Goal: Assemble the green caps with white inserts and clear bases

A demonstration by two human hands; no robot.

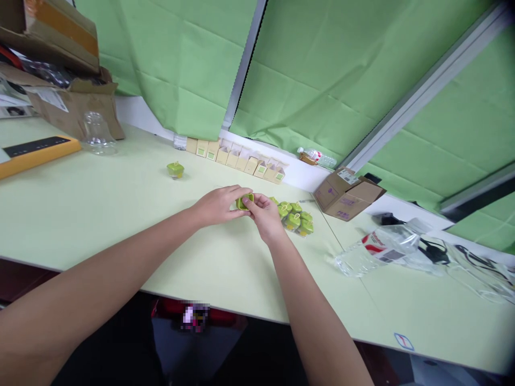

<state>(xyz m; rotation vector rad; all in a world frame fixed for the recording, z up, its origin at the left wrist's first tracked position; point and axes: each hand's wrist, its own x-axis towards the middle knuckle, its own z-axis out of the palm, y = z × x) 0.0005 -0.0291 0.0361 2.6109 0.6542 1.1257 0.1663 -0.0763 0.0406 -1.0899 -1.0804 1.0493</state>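
Between my two hands, above the pale table, is a small green square lid [246, 201] with a raised rim, its hollow side toward me. My left hand [220, 205] grips its left edge with the fingers over the top and the thumb below. On the other side my right hand [265, 214] pinches it, thumb laid on the inner face. Just beyond my right hand sits a cluster of small clear containers with green lids [295, 219], partly hidden by that hand. A single container of the same kind [175, 170] stands apart, to the left.
Small cardboard boxes [241, 159] line the back wall. Farther right are an open carton [346, 194], a large clear bottle [378, 247] lying down, and black cables [436, 251]. At left are a clear plastic jar [97, 135], a yellow-edged device [40, 154] and stacked cartons [76, 104].
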